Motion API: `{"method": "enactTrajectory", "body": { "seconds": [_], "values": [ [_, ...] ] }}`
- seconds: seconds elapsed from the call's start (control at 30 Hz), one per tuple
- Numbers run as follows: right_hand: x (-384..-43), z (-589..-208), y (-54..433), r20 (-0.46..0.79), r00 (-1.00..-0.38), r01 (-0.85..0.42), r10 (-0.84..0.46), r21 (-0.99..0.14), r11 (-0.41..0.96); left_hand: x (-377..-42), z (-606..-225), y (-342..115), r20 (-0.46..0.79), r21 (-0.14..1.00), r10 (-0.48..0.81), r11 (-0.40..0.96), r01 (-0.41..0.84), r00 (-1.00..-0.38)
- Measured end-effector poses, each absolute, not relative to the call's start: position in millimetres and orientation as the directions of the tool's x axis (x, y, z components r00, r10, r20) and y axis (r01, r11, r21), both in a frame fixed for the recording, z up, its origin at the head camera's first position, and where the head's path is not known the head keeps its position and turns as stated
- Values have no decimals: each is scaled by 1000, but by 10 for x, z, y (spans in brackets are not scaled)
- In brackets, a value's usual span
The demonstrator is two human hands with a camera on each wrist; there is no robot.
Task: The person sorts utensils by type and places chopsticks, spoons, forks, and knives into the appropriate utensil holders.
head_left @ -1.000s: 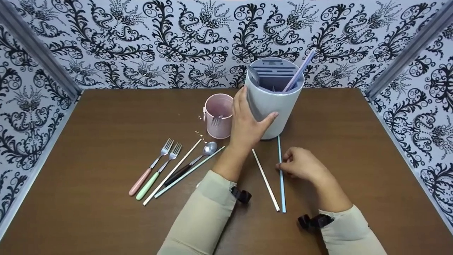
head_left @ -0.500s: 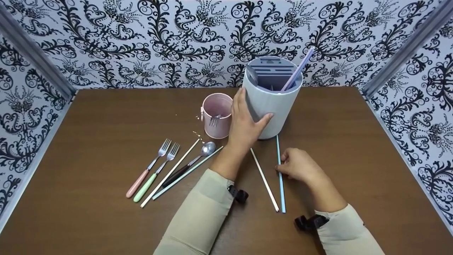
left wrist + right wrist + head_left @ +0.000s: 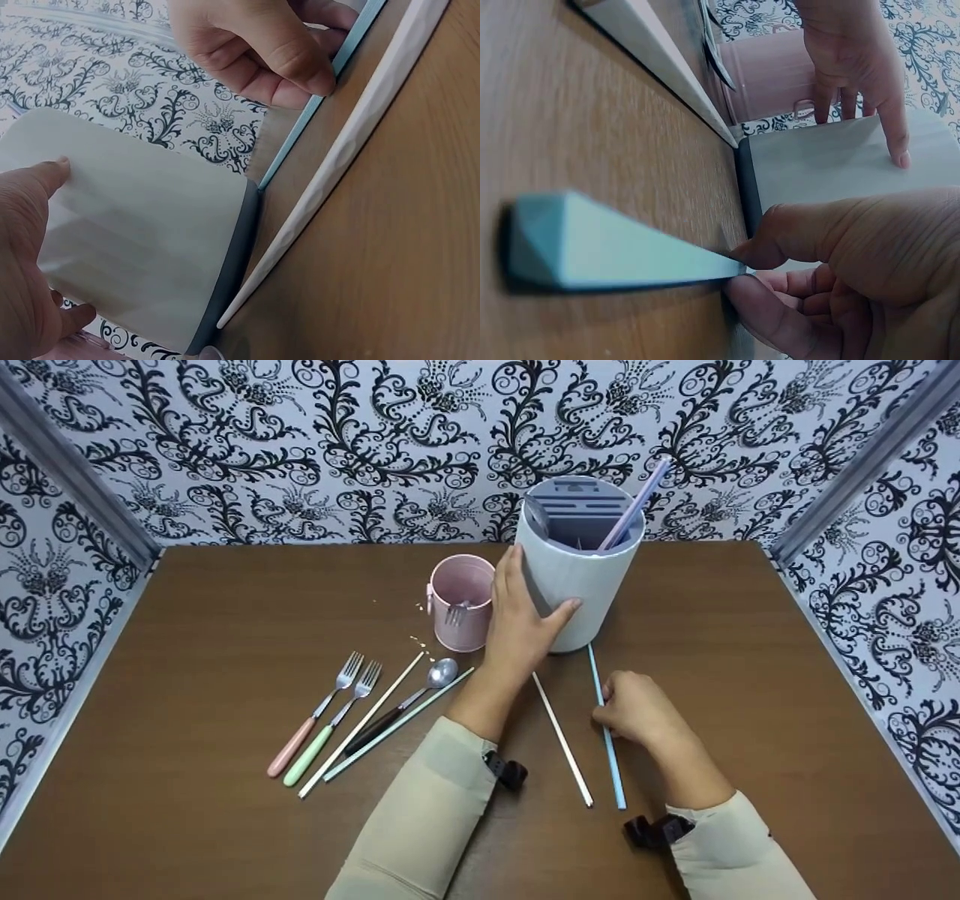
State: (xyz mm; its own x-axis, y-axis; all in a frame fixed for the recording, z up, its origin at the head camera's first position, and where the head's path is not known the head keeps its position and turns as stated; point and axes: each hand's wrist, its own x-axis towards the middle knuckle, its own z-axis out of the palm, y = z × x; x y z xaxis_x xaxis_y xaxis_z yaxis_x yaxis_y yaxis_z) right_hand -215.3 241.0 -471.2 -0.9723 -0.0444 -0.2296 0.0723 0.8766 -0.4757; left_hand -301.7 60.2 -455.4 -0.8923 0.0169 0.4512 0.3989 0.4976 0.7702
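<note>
One chopstick (image 3: 614, 772) (blue) between right hand (image 3: 637, 709) thumb and finger

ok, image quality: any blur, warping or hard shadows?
Head: even light, holder reads clearly, soft shadows on the table. Left wrist: white chopstick sharp enough to show facets. Right wrist: blue chopstick's near end looms large and soft, dark shadow along its edge.

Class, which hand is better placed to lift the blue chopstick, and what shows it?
Probably the right hand: its thumb and fingers pinch the blue chopstick, while the left hand rests against the pale holder.
</note>
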Motion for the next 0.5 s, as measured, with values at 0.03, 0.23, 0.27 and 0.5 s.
{"method": "enactTrajectory", "body": {
  "seconds": [0.03,0.23,0.27,0.5],
  "values": [
    [-2151,-4711,2409,-231,-972,75,-41,-472,878,-3015,-4550,601,449,770,18,499,397,-893],
    [-2148,-4701,2424,-243,-969,88,-28,-453,887,-3011,-4538,600,447,767,19,506,394,-894],
    [-2147,-4697,2429,-247,-969,88,-29,-450,889,-3013,-4540,601,450,765,19,507,397,-893],
    [-2158,-4690,2468,-245,-970,96,-7,-409,908,-3018,-4560,601,468,757,21,507,413,-883]
  ]
}}
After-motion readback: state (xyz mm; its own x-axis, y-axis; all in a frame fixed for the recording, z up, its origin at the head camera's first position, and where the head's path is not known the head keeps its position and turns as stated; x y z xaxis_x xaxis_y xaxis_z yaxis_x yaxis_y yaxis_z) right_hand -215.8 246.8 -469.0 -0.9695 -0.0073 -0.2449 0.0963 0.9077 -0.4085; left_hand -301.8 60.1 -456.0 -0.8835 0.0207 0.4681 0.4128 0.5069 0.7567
